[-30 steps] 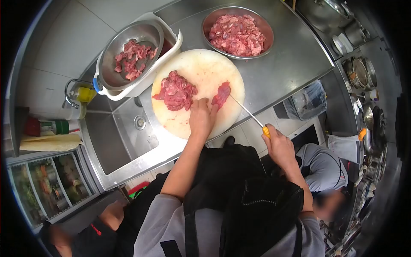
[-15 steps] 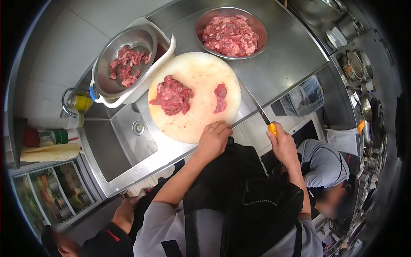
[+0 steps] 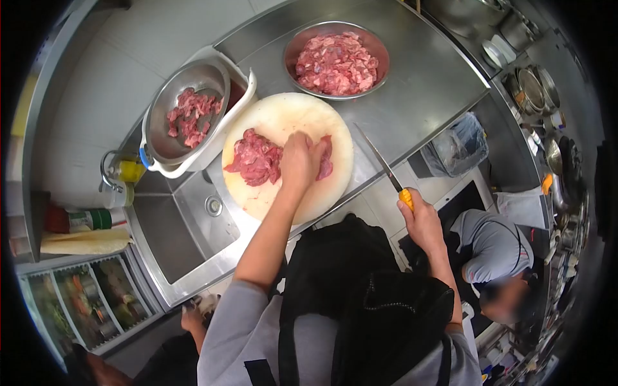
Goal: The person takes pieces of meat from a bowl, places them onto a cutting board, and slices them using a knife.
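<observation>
On the round white cutting board, my left hand is at a small flat piece of red meat, its fingers bent down beside the piece's left edge. What those fingers hold, if anything, is hidden. A pile of raw meat lies to the left of that hand on the board. My right hand is closed round the yellow handle of a knife, off the board to the right. The blade points up and left over the counter edge, clear of the meat.
A steel bowl of cut meat stands behind the board. Another steel bowl with meat rests in a white tub at the left. A sink is at lower left, a lined bin at right. Two people are nearby.
My left hand came back from the board to its near edge, then reached forward to the small piece of meat. My right hand still holds the knife, now away from the meat.
</observation>
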A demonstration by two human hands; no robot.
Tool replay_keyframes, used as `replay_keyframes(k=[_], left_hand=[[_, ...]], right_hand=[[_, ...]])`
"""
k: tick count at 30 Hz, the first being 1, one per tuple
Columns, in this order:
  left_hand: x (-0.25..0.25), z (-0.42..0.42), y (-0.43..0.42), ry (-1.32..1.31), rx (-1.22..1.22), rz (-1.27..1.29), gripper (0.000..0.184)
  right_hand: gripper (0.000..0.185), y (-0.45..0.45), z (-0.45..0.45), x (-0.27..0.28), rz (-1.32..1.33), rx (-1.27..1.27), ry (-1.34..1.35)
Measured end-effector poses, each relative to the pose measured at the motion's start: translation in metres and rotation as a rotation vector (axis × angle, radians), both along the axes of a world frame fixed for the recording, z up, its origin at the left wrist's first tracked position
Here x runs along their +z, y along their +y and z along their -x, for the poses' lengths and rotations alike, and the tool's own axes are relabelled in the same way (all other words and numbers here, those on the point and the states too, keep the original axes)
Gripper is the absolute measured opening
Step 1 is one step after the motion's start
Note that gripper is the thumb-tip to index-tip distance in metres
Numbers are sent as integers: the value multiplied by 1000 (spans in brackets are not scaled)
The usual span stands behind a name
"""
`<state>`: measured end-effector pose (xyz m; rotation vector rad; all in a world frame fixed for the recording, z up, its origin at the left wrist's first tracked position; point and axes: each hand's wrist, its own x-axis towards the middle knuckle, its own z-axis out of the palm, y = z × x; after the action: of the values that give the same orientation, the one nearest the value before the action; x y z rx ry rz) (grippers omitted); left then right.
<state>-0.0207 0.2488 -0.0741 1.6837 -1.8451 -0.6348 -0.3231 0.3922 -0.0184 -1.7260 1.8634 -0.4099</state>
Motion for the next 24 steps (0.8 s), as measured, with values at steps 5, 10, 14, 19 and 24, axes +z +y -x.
replay_keyframes(k=[5, 10, 14, 19, 24], left_hand=[[-37, 9, 53, -183, -13, 320, 25], [-39, -17, 49, 86, 156, 29, 17], [-28, -10, 54, 5, 34, 134, 15], [-47, -18, 43, 46, 127, 152, 18], [-32, -20, 62, 756, 332, -416, 17]], right_hand=[[34, -3, 1, -6, 10, 37, -23], [33, -12, -8, -1, 26, 98, -37], [33, -10, -16, -6, -8, 126, -31], [35, -11, -20, -2, -49, 146, 7], [37, -1, -27, -4, 15, 202, 94]])
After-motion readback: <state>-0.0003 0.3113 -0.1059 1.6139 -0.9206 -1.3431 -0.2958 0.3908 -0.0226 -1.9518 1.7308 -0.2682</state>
